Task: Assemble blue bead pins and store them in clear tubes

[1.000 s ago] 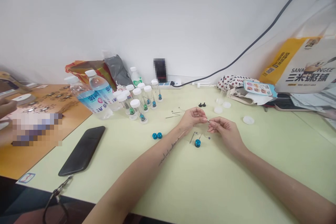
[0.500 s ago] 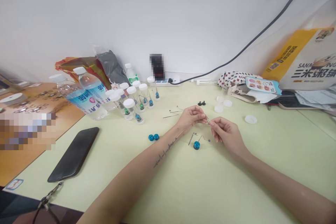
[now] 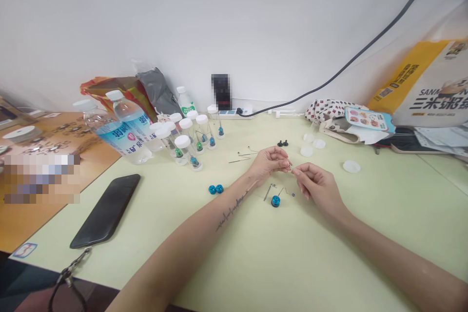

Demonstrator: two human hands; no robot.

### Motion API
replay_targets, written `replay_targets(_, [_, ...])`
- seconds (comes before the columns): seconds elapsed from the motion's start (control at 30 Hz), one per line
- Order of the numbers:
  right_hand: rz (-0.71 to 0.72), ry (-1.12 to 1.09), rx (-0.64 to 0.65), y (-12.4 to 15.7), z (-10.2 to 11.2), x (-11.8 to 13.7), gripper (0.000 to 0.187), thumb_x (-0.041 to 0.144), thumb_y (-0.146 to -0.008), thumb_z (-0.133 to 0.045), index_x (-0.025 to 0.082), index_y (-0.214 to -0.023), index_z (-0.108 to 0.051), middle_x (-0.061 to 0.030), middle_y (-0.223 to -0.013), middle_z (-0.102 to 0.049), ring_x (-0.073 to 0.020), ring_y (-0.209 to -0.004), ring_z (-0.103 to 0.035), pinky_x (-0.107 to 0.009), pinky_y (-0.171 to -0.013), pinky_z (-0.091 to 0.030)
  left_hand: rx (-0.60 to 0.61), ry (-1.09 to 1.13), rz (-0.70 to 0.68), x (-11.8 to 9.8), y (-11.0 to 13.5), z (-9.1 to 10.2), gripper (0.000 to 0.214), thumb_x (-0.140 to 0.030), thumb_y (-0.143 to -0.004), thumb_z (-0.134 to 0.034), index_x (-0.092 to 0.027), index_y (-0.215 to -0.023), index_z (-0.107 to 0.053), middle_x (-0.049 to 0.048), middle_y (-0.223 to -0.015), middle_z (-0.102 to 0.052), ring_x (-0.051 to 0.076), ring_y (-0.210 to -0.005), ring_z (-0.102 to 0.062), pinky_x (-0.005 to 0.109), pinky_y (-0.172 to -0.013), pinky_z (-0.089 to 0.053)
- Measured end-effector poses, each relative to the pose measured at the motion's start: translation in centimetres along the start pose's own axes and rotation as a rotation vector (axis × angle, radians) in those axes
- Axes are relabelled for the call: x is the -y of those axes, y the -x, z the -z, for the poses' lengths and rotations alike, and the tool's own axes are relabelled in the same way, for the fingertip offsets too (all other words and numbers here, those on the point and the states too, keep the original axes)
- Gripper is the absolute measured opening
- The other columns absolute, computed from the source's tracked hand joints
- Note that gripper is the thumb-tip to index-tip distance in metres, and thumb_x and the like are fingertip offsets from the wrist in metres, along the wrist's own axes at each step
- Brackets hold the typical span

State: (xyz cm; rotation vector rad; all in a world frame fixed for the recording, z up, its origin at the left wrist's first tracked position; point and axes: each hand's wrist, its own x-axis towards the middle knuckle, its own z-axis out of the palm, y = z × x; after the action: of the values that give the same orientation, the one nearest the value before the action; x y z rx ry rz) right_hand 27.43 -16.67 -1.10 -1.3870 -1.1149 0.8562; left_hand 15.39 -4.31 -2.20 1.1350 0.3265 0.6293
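Observation:
My left hand (image 3: 269,163) and my right hand (image 3: 314,186) meet above the pale green table top (image 3: 365,234), their fingertips pinching a thin metal wire (image 3: 290,167). Just below them lies a blue bead on a bent wire (image 3: 275,201), with a short metal pin (image 3: 269,192) beside it. Two blue beads (image 3: 215,188) sit left of my left wrist. Several thin wires (image 3: 240,157) lie beyond my left hand. My fingers hide most of the held wire.
Capped glass vials holding blue and green beads (image 3: 188,148) and water bottles (image 3: 124,131) stand at the back left. A black phone (image 3: 106,209) lies at left. White caps (image 3: 351,166) and black parts (image 3: 282,143) lie at the back right.
The view has shifted slightly, moving the table's contents a little in the frame. Both hands remain together on the wire, with no visible change of grip.

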Motion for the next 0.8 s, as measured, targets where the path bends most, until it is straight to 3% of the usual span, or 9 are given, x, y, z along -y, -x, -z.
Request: replay_targets(0.8, [-0.008,-0.024,0.023,-0.14,-0.01,-0.14,0.032,0.051,-0.078,-0.056,0.019,-0.079,-0.059,0.0038,-0.051,-0.048,-0.0084,-0.042,-0.039,-0.021,-0.039,-0.030,0.003,-0.083,-0.045,-0.01,-0.03,-0.10,0.036,-0.018,-0.055,-0.079,-0.011,-0.082,-0.056,0.0022,-0.074,-0.063,0.009,-0.064,-0.058,0.026,-0.071,-0.047])
